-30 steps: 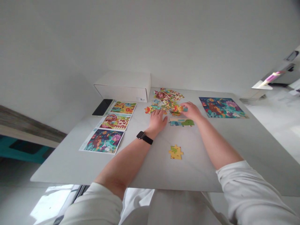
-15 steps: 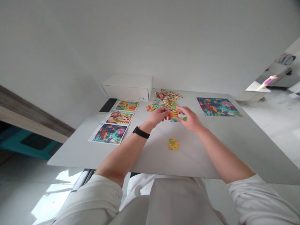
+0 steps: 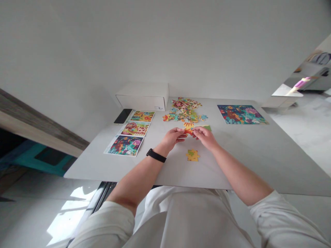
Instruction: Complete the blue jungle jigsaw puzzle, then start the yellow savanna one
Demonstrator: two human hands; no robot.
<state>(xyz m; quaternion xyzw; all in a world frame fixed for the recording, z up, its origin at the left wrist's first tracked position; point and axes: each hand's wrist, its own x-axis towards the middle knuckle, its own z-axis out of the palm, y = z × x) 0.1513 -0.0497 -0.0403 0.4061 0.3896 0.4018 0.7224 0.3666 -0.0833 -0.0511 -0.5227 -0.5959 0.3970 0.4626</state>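
Note:
My left hand (image 3: 172, 136), with a black watch on its wrist, and my right hand (image 3: 203, 135) meet over the white table (image 3: 248, 151). Both pinch the same orange and yellow puzzle piece (image 3: 188, 127), held just above the tabletop. Behind them lies a heap of loose colourful puzzle pieces (image 3: 185, 109). A green piece (image 3: 207, 127) peeks out beyond my right hand. One yellow and green piece (image 3: 192, 155) lies alone on the table nearer to me.
Three picture cards (image 3: 132, 132) lie in a row at the left, with a black phone (image 3: 123, 116) behind them. A white box (image 3: 143, 96) stands at the back against the wall. A finished dark-blue puzzle (image 3: 240, 114) lies at the right.
Both hands left the pile and drew back toward me, lifting the orange piece between them. The camera view has shifted slightly.

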